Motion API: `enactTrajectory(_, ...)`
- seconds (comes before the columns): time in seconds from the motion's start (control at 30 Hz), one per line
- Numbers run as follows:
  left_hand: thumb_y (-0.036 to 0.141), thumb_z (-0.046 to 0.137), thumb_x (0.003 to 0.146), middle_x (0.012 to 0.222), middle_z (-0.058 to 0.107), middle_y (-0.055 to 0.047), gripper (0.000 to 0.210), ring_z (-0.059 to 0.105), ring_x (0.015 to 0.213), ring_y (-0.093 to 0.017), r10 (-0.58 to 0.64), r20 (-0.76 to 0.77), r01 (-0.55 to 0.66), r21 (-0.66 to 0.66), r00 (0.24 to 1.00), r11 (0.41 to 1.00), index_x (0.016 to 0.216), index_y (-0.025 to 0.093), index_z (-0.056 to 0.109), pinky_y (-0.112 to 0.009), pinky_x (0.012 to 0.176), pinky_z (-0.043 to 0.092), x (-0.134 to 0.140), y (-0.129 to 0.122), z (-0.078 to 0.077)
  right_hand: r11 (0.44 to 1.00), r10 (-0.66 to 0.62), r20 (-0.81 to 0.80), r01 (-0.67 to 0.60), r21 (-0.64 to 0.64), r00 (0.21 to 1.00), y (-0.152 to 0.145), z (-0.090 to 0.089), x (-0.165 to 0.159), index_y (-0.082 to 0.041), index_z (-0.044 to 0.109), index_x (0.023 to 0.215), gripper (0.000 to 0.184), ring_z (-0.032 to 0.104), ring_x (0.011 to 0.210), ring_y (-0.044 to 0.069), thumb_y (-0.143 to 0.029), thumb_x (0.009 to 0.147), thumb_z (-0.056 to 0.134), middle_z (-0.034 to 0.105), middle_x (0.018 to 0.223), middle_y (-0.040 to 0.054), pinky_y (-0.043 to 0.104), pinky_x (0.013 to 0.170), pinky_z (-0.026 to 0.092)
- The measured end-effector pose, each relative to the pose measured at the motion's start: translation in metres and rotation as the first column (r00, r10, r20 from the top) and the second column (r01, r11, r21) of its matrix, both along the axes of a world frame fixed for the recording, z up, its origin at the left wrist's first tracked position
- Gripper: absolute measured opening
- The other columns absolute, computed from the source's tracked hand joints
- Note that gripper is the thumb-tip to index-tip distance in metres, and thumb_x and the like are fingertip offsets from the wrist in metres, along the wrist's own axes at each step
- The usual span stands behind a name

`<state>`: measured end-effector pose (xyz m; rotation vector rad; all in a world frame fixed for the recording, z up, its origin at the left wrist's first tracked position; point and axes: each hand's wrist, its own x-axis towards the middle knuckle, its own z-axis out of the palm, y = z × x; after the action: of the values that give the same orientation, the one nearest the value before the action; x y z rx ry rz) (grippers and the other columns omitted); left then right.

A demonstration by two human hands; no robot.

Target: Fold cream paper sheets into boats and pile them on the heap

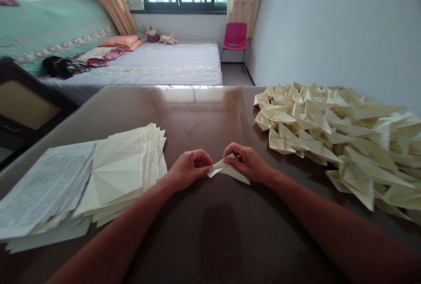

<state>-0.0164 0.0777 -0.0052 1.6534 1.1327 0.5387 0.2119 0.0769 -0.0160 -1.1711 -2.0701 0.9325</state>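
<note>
A small folded paper [227, 170] is pinched between the left hand [188, 170] and right hand [247, 163] (probably mid-fold). Next, a crease should be pressed flat.

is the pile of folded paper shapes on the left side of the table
No, the folded paper pile lies on the right; a stack of flat sheets sits left.

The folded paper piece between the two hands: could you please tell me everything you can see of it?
The folded paper piece is pale cream, thin and sharply creased into a pointed, wedge-like shape. It sits just above the glossy brown table, near its middle. The left hand pinches its left tip, while the right hand covers its upper part, with a long point jutting down and right below that hand. Whether it touches the table cannot be told.
</note>
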Motion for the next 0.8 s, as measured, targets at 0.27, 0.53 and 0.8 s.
enactTrajectory(0.27, 0.039, 0.054, 0.082, 0.058, 0.063, 0.001, 0.031, 0.054, 0.054, -0.01, -0.099, -0.255, 0.112, 0.037, 0.962, 0.993, 0.08, 0.015, 0.073, -0.019, 0.051, 0.036, 0.0, -0.003, 0.008, 0.98, 0.034, 0.072, -0.048, 0.196, 0.997, -0.003, 0.013, 0.0, -0.021, 0.064, 0.097, 0.019, 0.056, 0.087, 0.016, -0.036, 0.087, 0.06, 0.065, 0.095, 0.004, 0.028, 0.076, 0.044)
enactTrajectory(0.53, 0.039, 0.054, 0.082, 0.057, 0.064, 0.001, 0.03, 0.058, 0.055, -0.012, -0.125, -0.228, 0.139, 0.046, 0.965, 0.989, 0.077, 0.016, 0.072, -0.018, 0.053, 0.038, 0.001, -0.005, 0.005, 0.942, 0.111, 0.218, -0.173, 0.286, 0.969, -0.013, 0.009, -0.012, -0.023, 0.065, 0.086, 0.019, 0.054, 0.102, 0.02, -0.041, 0.087, 0.06, 0.068, 0.103, 0.0044, 0.036, 0.089, 0.036)
enactTrajectory(0.8, 0.041, 0.049, 0.086, 0.06, 0.064, 0.001, 0.032, 0.052, 0.054, -0.011, -0.212, -0.193, 0.222, 0.031, 0.958, 0.975, 0.08, 0.017, 0.07, -0.018, 0.05, 0.035, -0.002, -0.003, 0.016, 0.998, -0.01, 0.142, 0.002, 0.062, 0.99, -0.01, 0.007, -0.013, -0.02, 0.063, 0.081, 0.012, 0.057, 0.076, 0.015, -0.032, 0.083, 0.064, 0.064, 0.081, 0.0024, 0.028, 0.074, 0.043)
